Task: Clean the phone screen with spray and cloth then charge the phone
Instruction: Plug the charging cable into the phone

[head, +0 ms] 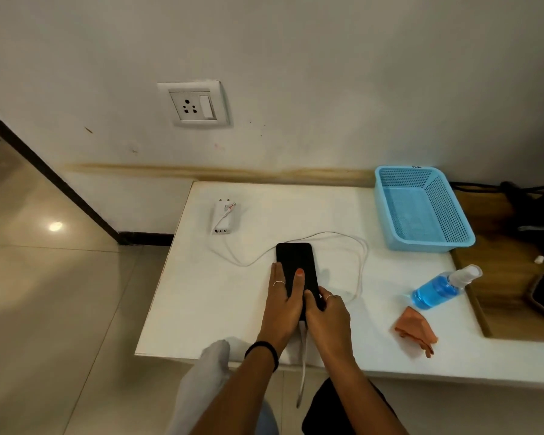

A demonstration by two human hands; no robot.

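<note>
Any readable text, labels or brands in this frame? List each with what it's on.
None legible.
White charger adapter: small red mark near the plug end, too blurred to read.
Light blue perforated plastic basket: dark marking on the back rim, too small to read.
Clear spray bottle with blue liquid: no label visible.
Black phone: screen dark.

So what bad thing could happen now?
The spray bottle lies on its side by the table's front edge; it may roll off or leak. The cable loops loosely around the phone and one end hangs over the edge, so the hands could snag it and tug the phone. The charger isn't in the wall socket, so charging won't start yet.
</note>
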